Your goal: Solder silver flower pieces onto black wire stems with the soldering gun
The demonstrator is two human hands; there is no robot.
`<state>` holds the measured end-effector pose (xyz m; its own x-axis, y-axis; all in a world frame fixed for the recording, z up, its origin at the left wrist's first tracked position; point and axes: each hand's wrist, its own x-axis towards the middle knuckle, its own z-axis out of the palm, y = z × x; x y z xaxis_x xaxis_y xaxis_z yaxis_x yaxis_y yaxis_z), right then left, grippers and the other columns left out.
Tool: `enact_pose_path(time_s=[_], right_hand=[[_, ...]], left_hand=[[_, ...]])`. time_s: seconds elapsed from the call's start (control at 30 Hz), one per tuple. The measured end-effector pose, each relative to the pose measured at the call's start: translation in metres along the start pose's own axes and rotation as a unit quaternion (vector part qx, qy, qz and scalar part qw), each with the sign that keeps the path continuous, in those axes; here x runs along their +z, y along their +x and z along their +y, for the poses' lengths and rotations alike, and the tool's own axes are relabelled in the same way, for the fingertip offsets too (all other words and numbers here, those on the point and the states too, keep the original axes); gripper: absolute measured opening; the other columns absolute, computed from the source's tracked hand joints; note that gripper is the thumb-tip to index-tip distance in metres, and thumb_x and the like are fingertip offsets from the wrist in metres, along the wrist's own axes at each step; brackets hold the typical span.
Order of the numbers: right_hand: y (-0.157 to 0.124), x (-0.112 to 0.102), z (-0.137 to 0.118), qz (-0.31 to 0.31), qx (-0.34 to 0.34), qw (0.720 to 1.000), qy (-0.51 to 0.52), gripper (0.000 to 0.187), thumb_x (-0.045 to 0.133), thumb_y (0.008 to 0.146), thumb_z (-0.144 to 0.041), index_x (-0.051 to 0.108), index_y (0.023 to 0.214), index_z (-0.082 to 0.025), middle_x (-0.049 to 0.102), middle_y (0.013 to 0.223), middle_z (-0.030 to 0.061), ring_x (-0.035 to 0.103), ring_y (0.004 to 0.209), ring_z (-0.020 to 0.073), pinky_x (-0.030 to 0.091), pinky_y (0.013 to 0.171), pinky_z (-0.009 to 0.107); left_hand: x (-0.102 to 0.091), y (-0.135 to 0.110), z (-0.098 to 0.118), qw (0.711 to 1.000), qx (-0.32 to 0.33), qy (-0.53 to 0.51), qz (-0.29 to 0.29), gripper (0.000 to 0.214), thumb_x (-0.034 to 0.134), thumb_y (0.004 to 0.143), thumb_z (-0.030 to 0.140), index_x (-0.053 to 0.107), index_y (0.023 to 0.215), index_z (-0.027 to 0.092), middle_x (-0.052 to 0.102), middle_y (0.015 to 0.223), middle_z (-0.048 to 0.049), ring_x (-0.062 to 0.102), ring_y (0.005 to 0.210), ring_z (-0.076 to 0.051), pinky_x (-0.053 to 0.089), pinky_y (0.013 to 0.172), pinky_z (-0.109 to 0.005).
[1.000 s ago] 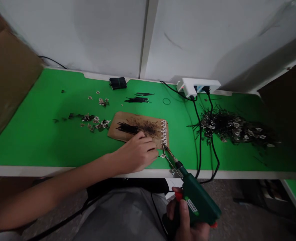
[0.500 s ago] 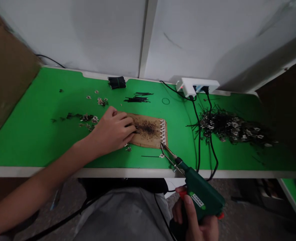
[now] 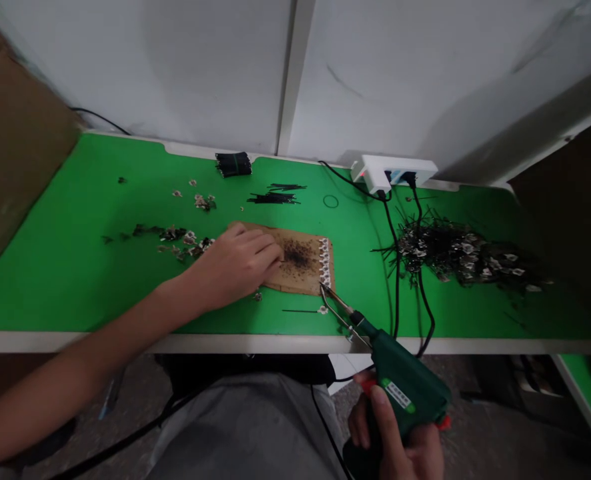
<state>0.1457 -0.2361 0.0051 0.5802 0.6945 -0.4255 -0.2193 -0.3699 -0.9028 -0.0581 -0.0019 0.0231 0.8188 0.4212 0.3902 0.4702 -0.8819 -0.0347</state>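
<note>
My right hand grips a green soldering gun with a red trigger, below the table's front edge. Its metal tip reaches the lower right corner of a brown, scorched board. A row of small metal terminals stands along the board's right edge, close to the tip. My left hand lies over the left part of the board with its fingers curled together. Whatever those fingertips hold is hidden. Just in front of the board lies a black wire with a terminal on its end.
Loose terminals are scattered at the left. Behind the board lie black wires, a bundle of wires and a rubber band. A white power strip with cables stands at the back, near a tangled wire pile.
My left hand has slid a little to the right across the board, fingers still curled. My right hand and the soldering gun have shifted very slightly; the tip stays at the board's corner.
</note>
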Motion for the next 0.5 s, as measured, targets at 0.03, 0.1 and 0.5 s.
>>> enact_pose_path(time_s=[0.03, 0.1, 0.5], right_hand=[[0.0, 0.0, 0.0, 0.002, 0.0, 1.0, -0.007, 0.037, 0.072, 0.086, -0.052, 0.064, 0.088, -0.016, 0.047, 0.044, -0.0041, 0.046, 0.039, 0.0116, 0.033, 0.041, 0.023], [0.001, -0.002, 0.0, -0.007, -0.001, 1.0, -0.016, 0.037, 0.073, 0.086, -0.052, 0.064, 0.087, -0.016, 0.048, 0.044, -0.0034, 0.046, 0.039, 0.012, 0.033, 0.041, 0.023], [-0.003, 0.002, 0.001, 0.006, 0.004, 1.0, 0.016, 0.033, 0.074, 0.085, -0.047, 0.06, 0.085, -0.018, 0.048, 0.044, -0.0045, 0.045, 0.038, 0.0113, 0.033, 0.041, 0.023]], left_hand=[[0.002, 0.0, 0.005, 1.0, 0.002, -0.008, -0.002, 0.021, 0.049, 0.102, 0.02, 0.066, 0.09, 0.015, 0.069, 0.086, -0.0041, 0.061, 0.081, -0.02, 0.037, 0.073, -0.034], [0.007, 0.002, 0.015, 1.0, 0.01, -0.02, -0.011, 0.019, 0.052, 0.101, 0.018, 0.066, 0.088, 0.016, 0.068, 0.085, -0.0037, 0.06, 0.079, -0.02, 0.037, 0.072, -0.034], [0.019, 0.02, 0.041, 0.986, -0.048, -0.15, -0.054, 0.013, 0.061, 0.093, 0.011, 0.066, 0.084, 0.018, 0.069, 0.081, 0.0, 0.062, 0.073, -0.018, 0.041, 0.069, -0.03]])
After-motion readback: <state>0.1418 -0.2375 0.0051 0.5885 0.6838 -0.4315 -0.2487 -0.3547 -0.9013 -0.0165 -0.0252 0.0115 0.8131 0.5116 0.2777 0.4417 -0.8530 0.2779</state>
